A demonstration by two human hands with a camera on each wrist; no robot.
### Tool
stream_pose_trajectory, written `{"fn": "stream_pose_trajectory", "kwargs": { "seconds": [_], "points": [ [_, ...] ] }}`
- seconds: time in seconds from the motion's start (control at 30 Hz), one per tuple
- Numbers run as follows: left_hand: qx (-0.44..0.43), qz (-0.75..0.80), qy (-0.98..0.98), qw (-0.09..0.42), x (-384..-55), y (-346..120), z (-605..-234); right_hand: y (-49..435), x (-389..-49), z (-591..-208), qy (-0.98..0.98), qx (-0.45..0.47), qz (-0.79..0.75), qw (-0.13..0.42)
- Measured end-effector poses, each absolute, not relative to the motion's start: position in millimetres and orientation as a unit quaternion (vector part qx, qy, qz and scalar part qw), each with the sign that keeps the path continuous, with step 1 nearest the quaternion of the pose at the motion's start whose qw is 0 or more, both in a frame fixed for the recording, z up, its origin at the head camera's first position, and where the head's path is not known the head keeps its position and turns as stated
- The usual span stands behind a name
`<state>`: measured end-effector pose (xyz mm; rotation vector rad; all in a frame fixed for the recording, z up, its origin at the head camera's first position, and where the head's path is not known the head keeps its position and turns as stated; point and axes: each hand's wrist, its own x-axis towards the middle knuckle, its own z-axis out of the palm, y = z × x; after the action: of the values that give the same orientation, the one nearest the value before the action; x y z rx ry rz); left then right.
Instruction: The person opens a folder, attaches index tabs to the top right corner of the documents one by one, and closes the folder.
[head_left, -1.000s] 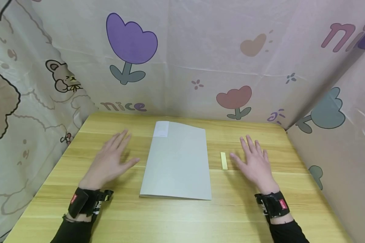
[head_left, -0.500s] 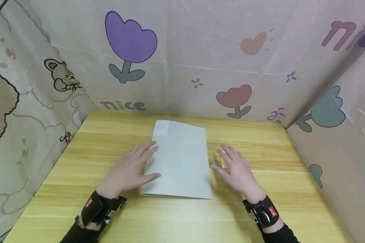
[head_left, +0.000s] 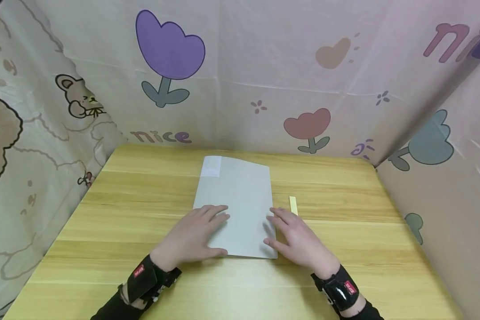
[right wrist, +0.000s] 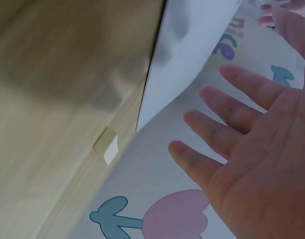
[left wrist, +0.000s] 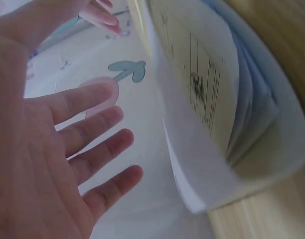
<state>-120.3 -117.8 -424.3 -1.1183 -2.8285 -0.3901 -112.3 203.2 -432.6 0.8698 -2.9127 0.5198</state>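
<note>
A pale grey paper folder [head_left: 242,191] lies on the table, a white label [head_left: 211,166] at its upper left corner. In the left wrist view its covers gape, and printed sheets [left wrist: 205,82] show inside. My left hand [head_left: 192,238] hovers over the folder's lower left part, fingers spread and holding nothing. Over the lower right edge is my right hand [head_left: 300,238], its fingers loosely extended and the palm bare in the right wrist view. Just beyond the right hand lies a narrow pale yellow strip-shaped pad [head_left: 293,205], its near end hidden by that hand.
The light wooden table [head_left: 144,186] carries the folder and the yellow pad. Behind it and along both sides hangs a white cloth [head_left: 240,53] printed with flowers and letters. Each wrist wears a black strap with a camera.
Both hands have moved inward and toward the near edge, from either side of the folder to over its lower left and right edges. The folder and yellow pad have stayed in place.
</note>
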Motion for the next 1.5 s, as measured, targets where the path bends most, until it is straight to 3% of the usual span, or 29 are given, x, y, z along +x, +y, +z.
{"fn": "stream_pose_trajectory", "kwargs": {
  "seconds": [0.47,0.97,1.23,1.5],
  "points": [
    [-0.358,-0.066,-0.931,0.008,-111,-92,-434,195,-103,-448,-0.932,0.322,0.166,0.001],
    [-0.358,-0.059,-0.931,0.046,-108,-90,-439,193,-101,-451,-0.935,0.316,0.162,-0.009],
    [-0.357,-0.074,-0.929,0.065,-107,-93,-437,193,-98,-439,-0.928,0.329,0.174,0.021],
    [-0.356,-0.084,-0.926,0.087,-108,-92,-434,194,-99,-427,-0.905,0.372,0.176,0.104]
  ]
}}
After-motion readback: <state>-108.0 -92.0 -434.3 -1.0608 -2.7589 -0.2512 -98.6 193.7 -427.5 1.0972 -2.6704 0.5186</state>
